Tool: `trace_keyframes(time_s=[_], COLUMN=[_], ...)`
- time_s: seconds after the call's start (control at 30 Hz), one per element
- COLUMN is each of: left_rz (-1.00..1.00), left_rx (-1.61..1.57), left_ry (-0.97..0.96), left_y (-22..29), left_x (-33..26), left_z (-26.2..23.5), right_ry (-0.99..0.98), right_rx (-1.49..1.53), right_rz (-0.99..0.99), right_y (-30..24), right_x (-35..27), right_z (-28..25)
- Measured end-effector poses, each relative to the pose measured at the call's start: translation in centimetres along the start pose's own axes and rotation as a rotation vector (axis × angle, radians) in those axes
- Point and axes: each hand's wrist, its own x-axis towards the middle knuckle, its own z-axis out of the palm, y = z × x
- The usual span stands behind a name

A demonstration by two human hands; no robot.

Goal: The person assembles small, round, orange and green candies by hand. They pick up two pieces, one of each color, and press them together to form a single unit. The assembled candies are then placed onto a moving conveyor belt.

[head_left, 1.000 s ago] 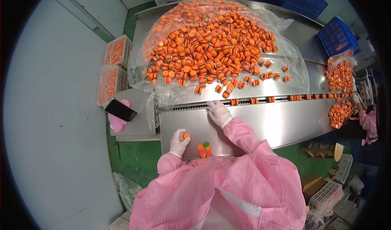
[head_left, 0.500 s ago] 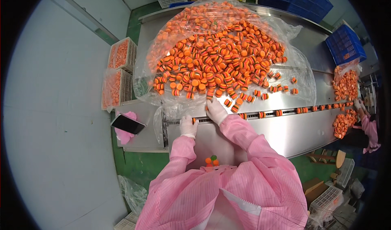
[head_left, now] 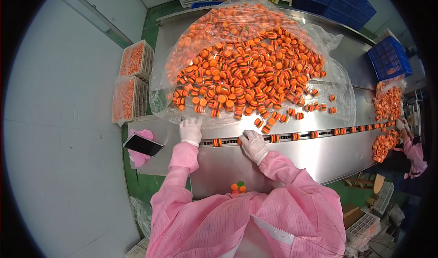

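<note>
Small round candies in orange, red and dark layers (head_left: 242, 71) lie in a big heap on a clear plastic sheet (head_left: 340, 100). In front of the heap, a narrow conveyor track (head_left: 285, 138) carries a spaced row of the same candies. My left hand (head_left: 190, 131), white-gloved, reaches over the track's left end to the edge of the sheet. Its fingers are extended, with no candy visible in them. My right hand (head_left: 254, 146), also gloved, is at the track with its fingers closed around a layered candy (head_left: 239, 141), partly hidden by the fingertips. Left of it another candy (head_left: 217, 142) stands on the track.
A phone (head_left: 143, 144) rests on a pink cloth at the left. Crates of candies (head_left: 136, 59) stand by the wall. At the far right, a co-worker's gloved hands (head_left: 401, 124) are at the track between two candy piles, with a blue crate (head_left: 389, 57) behind.
My left hand has left the candy on the track and moved left and forward to the sheet. My right hand has come back from the heap's edge to the track, slightly rightward.
</note>
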Motion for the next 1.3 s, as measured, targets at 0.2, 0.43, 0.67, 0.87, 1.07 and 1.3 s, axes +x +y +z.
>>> trace_keyframes(time_s=[0.2,0.43,0.67,0.87,1.07,1.3], left_rz=[0.018,-0.115,-0.200,-0.046,0.054,0.252], left_rx=[0.107,0.152,-0.027,-0.332,-0.365,-0.261], left_ry=[-0.032,-0.010,-0.036,0.248,0.207,-0.287], left_y=[-1.5,-3.8,-2.6,-0.3,-0.1,-0.2], left_x=[2.0,3.7,3.3,1.4,-1.0,-2.7], left_z=[0.5,0.0,-4.6,-5.1,-2.8,-2.4], right_ry=[0.019,-0.133,-0.290,-0.142,-0.229,-0.462], right_rx=[-0.085,-0.120,-0.116,0.283,0.468,0.510], right_rz=[0.151,0.120,0.088,0.216,0.267,0.462], right_y=[2.1,2.9,3.4,4.1,-0.4,-5.2], right_x=[5.6,7.7,7.4,6.9,6.3,7.7], right_z=[1.3,2.9,2.7,5.0,1.2,3.5])
